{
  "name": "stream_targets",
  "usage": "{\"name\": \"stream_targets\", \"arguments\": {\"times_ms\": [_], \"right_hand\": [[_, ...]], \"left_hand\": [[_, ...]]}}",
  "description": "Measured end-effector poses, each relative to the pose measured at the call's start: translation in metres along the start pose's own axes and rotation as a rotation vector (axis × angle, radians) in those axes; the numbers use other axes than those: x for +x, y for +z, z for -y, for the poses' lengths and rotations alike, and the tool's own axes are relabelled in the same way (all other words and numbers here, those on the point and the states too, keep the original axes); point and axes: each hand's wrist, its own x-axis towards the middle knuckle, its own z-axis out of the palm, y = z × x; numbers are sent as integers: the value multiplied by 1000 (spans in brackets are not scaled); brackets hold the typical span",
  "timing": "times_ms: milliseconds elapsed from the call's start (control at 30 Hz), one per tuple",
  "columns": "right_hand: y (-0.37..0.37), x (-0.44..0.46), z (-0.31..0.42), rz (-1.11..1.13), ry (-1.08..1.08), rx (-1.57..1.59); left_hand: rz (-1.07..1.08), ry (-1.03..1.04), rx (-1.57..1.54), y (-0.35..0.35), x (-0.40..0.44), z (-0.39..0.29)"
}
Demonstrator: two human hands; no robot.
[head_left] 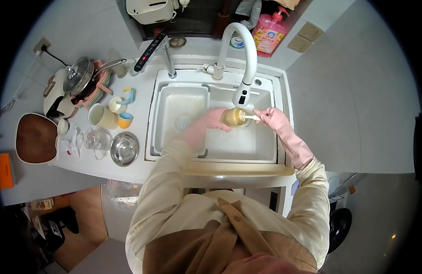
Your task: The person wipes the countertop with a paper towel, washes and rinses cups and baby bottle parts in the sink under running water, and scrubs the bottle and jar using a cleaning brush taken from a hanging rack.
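Both hands wear pink rubber gloves over the white sink (240, 148). My left hand (215, 119) is wrapped round a yellowish see-through jar (230, 117), which lies on its side with its mouth facing right. Pinched in my right hand (271, 118) is a slim white brush (253, 117); its tip reaches into the jar's mouth, and the bristles are hard to make out. Just above the jar hangs the spray head of the white faucet (241, 95). No running water can be made out.
A white basin (181, 96) fills the sink's left side. Left on the counter stand a steel bowl (124, 149), a glass pitcher (96, 138), a cream cup (101, 115), an orange cup (125, 120) and a lidded pan (79, 76). A pink soap bottle (268, 34) stands behind the faucet.
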Motion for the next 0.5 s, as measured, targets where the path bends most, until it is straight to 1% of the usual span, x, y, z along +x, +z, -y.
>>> {"name": "stream_targets", "arguments": {"times_ms": [33, 100, 133, 200, 233, 300, 400, 500], "right_hand": [[3, 0, -1, -12, -13, -11], [18, 3, 6, -25, 332, 111], [26, 4, 8, -30, 504, 173], [35, 7, 7, -40, 531, 192], [38, 6, 6, -41, 549, 200], [34, 0, 11, -42, 447, 85], [19, -16, 33, -37, 324, -79], [17, -22, 31, -47, -4, -57]], "left_hand": [[-48, -117, -4, 0, -3, -15], [-152, -348, -9, 4, -7, -44], [-326, -375, 169, 16, -7, -42], [-680, -411, 527, 35, -4, -38], [-635, -396, 498, 35, -5, -36], [-537, -369, 446, 34, -14, -32], [-216, -94, 62, 9, -10, 27], [-19, -165, -65, -12, -15, 12]]}}
